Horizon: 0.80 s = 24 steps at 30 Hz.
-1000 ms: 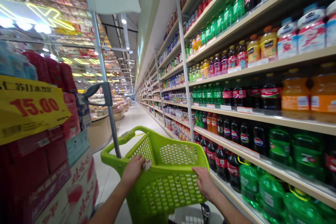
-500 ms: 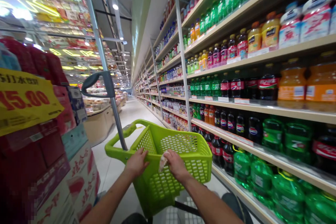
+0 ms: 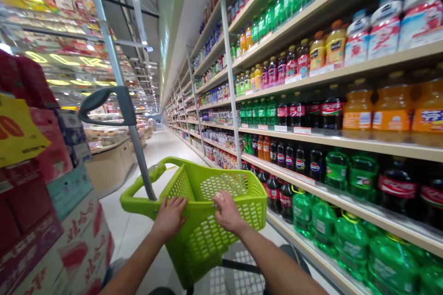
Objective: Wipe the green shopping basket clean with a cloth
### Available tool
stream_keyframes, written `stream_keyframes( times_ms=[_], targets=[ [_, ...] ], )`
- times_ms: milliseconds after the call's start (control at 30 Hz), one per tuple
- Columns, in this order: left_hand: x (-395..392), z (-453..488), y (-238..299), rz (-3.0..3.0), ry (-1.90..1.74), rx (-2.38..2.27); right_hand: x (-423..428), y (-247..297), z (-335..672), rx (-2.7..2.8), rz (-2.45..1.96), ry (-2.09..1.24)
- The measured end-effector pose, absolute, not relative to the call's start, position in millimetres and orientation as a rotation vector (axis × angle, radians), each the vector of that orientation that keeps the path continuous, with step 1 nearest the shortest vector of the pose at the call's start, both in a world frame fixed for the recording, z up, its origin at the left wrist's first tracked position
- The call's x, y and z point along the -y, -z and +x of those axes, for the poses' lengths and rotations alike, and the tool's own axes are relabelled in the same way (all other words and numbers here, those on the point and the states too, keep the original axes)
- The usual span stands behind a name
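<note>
A lime-green plastic shopping cart [image 3: 197, 242] stands right in front of me, its perforated upper basket holding nothing that I can see. My left hand [image 3: 171, 214] lies over the near rim, left of centre, fingers curled onto the edge. Farther right along the same rim, my right hand [image 3: 226, 212] is closed, with a pale crumpled tissue [image 3: 218, 196] just showing at its fingertips. A grey pole [image 3: 114, 64] with a dark grey loop handle [image 3: 109, 107] rises from the cart's left side.
Long shelves [image 3: 328, 143] of bottled drinks run close along the right. Stacked drink cartons [image 3: 69, 244] under a yellow price sign [image 3: 22, 131] border the left. The pale aisle floor [image 3: 157, 140] stretches ahead, past a display counter [image 3: 107, 166].
The cart and both hands appear slightly farther left in view, and the shelves and cartons have shifted left too. The tissue in my right hand shows less than before.
</note>
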<state>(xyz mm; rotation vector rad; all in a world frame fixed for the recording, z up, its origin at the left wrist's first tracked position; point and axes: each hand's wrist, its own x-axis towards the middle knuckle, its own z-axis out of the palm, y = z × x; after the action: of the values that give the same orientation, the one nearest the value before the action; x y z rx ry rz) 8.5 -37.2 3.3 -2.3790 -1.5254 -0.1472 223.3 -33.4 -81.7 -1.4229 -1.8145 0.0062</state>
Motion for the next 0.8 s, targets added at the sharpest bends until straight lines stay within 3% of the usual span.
stream_keyframes(
  times_ms=[133, 433, 667, 800],
  targets=[
    [42.4, 9.2, 4.7, -2.341, 0.176, 1.494, 29.5, 72.5, 208.7, 1.837, -1.4, -0.041],
    [49.9, 12.7, 10.0, -2.315, 0.259, 1.485, 44.2, 77.0, 339.3, 1.353, -1.74, 0.003],
    [52.0, 13.9, 8.3, -2.332, 0.225, 1.502, 27.2, 87.2, 231.9, 1.848, -1.357, -0.06],
    [55.1, 11.8, 5.2, -2.335, 0.188, 1.528, 37.7, 88.2, 288.1, 1.847, -1.484, -0.025]
  ],
)
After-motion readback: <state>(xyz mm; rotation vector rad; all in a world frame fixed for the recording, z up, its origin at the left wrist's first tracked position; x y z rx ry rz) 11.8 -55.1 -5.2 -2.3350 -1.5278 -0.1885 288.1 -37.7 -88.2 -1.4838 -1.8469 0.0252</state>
